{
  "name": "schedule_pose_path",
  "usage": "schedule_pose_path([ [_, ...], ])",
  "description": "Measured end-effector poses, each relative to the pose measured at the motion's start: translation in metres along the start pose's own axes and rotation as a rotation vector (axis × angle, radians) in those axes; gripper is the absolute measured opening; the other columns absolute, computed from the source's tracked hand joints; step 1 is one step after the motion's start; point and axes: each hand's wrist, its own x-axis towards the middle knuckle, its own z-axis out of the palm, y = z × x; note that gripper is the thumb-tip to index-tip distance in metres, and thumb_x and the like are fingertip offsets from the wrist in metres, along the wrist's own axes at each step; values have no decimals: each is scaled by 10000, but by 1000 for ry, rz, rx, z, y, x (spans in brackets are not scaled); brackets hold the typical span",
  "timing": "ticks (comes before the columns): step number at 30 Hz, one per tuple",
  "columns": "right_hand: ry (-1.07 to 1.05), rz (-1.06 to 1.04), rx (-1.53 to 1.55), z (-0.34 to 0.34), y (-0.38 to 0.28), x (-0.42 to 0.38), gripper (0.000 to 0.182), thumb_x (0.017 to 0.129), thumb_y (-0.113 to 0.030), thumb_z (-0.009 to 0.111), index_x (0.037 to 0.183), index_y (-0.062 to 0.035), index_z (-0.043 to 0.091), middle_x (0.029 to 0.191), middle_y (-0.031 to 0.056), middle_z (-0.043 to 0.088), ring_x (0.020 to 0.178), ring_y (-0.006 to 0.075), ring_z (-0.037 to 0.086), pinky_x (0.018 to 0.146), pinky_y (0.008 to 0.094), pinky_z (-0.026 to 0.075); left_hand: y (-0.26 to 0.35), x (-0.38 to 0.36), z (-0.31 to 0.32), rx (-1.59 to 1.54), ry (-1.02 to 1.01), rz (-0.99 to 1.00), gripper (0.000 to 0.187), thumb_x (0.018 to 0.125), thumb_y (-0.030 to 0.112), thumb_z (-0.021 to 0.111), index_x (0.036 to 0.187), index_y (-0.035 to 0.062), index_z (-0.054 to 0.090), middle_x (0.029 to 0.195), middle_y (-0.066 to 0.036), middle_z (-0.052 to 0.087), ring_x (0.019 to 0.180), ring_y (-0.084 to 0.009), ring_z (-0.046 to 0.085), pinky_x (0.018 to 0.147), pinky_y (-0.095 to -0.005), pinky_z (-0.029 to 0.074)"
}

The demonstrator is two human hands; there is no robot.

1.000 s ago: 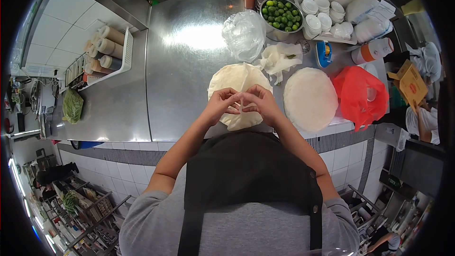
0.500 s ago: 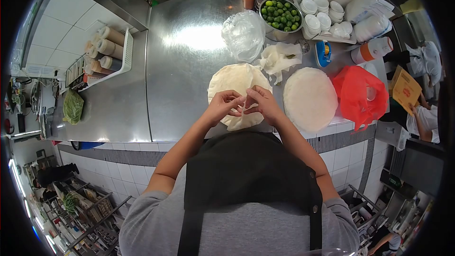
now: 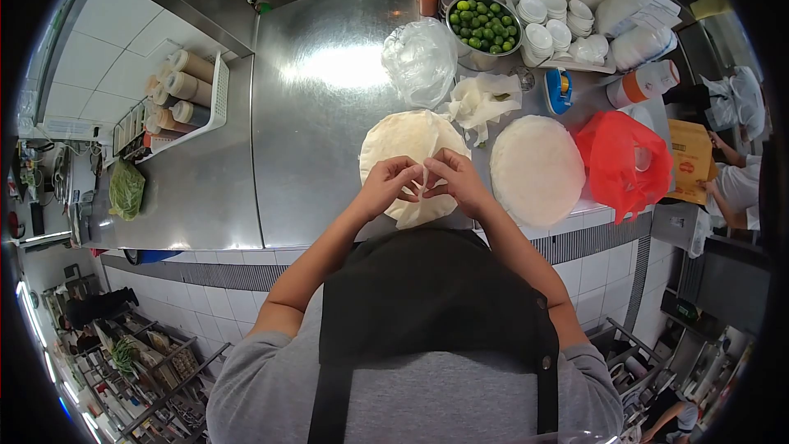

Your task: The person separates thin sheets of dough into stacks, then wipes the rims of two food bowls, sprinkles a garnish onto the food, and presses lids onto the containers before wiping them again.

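Note:
A stack of thin, pale round spring roll wrappers [image 3: 394, 133] lies on the steel counter in front of my body. Over its near half, my left hand [image 3: 392, 182] pinches the raised edge of a wrapper [image 3: 425, 173] from the left. My right hand [image 3: 454, 178] pinches that edge from the other side, its fingertips close to the left ones. The lifted edge runs up and down the stack between my hands. To the right lies a second, thicker round stack of wrappers [image 3: 538, 171], untouched.
Behind the stack are a clear plastic bag [image 3: 419, 62], crumpled wrapper scraps [image 3: 481, 105] and a bowl of green limes [image 3: 485, 25]. A red plastic bag [image 3: 622, 166] and a blue tape dispenser [image 3: 559, 92] stand right. At far right, another person's hands hold a brown paper bag [image 3: 690, 160].
My hands keep their pinch on the wrapper edge almost unmoved. The other person's brown bag has come lower and turned more upright. The camera view has shifted very slightly.

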Motion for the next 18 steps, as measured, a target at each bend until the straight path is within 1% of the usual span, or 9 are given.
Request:
schedule_pose_path([
  [2, -11, 4, 17, 0, 0, 0, 323, 962, -310, 646, 923, -6, 547, 869, 89, 593, 805, 170, 632, 708, 353, 621, 2, 0, 0, 67, -4, -5, 276, 1000, 297, 605, 1019, 26, 653, 930, -41, 664, 817, -115, 636, 717, -306, 604],
  [6, -24, -2, 44, -1, 1, 0, 328, 970, -318, 634, 920, -6, 546, 873, 93, 596, 818, 177, 637, 725, 360, 620, 0, 1, -1, 56, 1, -21, 273, 1000, 295, 606, 1019, 27, 652, 935, -42, 664, 832, -113, 636, 708, -299, 600],
  [9, -28, 7, 55, -3, 4, 0, 301, 983, -295, 606, 927, -7, 540, 885, 101, 597, 833, 184, 645, 725, 366, 622, -1, 0, 1, 38, 0, 0, 268, 1006, 284, 593, 1026, 23, 650, 934, -42, 665, 797, -118, 645, 706, -295, 600],
  [11, -15, -2, 47, -2, 12, 3, 267, 984, -258, 582, 952, 4, 543, 900, 108, 602, 852, 198, 652, 728, 373, 622, -1, 0, 9, 195, 133, 15, 253, 1002, 237, 585, 965, -7, 640, 834, -77, 679, 710, -143, 660, 659, -299, 576],
  [12, -4, -10, 38, 0, 12, 2, 236, 986, -222, 558, 977, 14, 546, 914, 115, 606, 870, 211, 659, 732, 379, 623, 1, -1, 14, 195, 132, 15, 253, 1002, 237, 585, 965, -7, 640, 834, -77, 679, 710, -143, 660, 659, -299, 576],
  [14, 22, -52, -21, 8, 12, 0, 217, 975, -182, 537, 1009, 32, 538, 934, 122, 609, 888, 224, 663, 734, 390, 626, 6, -4, 23, 777, 237, 221, 238, 987, 179, 578, 893, -37, 611, 709, -128, 661, 625, -186, 668, 610, -326, 542],
  [15, 47, -94, -79, 12, 11, 0, 208, 964, -142, 517, 1041, 51, 530, 954, 129, 613, 906, 237, 667, 736, 401, 630, 1, -2, 26, 915, 315, 351, 233, 968, 144, 582, 840, -50, 585, 655, -166, 640, 596, -213, 672, 578, -352, 516],
  [16, 45, -94, -80, 12, 13, 1, 208, 964, -142, 517, 1041, 51, 530, 954, 129, 613, 906, 237, 667, 736, 401, 630, -2, -1, 25, 915, 317, 350, 233, 968, 144, 582, 840, -50, 585, 655, -166, 640, 596, -213, 672, 578, -352, 516],
  [18, 109, -99, -83, 9, 21, 5, 180, 949, -91, 494, 1023, 61, 557, 930, 103, 630, 914, 217, 669, 770, 360, 595, -4, 3, 24, 880, 328, 341, 214, 974, 137, 579, 866, -47, 604, 672, -163, 646, 586, -207, 670, 554, -352, 513],
])
